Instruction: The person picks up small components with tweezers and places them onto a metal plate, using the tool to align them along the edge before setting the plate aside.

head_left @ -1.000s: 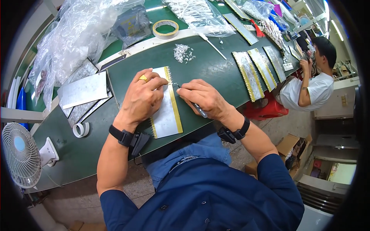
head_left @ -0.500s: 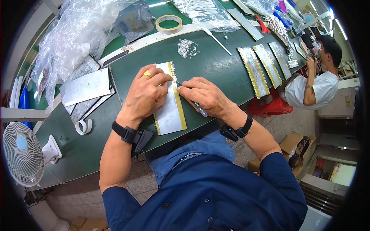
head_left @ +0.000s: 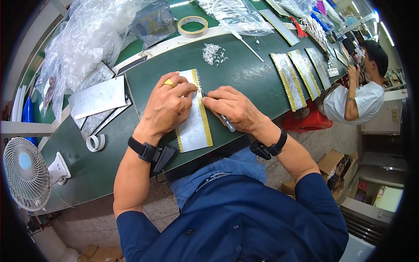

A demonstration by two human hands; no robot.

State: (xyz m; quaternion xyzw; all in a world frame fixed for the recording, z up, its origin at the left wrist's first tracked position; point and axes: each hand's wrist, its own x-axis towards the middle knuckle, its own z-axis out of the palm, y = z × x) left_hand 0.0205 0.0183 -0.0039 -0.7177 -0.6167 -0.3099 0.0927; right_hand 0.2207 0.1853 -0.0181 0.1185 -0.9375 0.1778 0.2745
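Observation:
A silvery flat plate (head_left: 194,131) lies on the green bench, with yellow tape strips down its long sides and rows of small pieces standing out along them. My left hand (head_left: 169,105) rests over the plate, fingers curled and pinched together at its right edge; whatever is between the fingertips is too small to make out. My right hand (head_left: 231,109) grips dark tweezers (head_left: 226,122), their tips meeting that same edge beside my left fingertips. Just beyond the plate is a small heap of tiny whitish clear pieces (head_left: 211,54).
Several similar edged plates (head_left: 288,81) lie to the right. Bare metal plates (head_left: 99,98) are stacked at left, near a white tape ring (head_left: 95,143) and a fan (head_left: 26,174). A tape roll (head_left: 192,27), white stick (head_left: 246,45) and plastic bags (head_left: 89,39) lie farther back. A co-worker (head_left: 360,96) sits at right.
Both hands stay at the plate's right edge with only slight finger movement. The whole view has shifted a little; nothing is let go.

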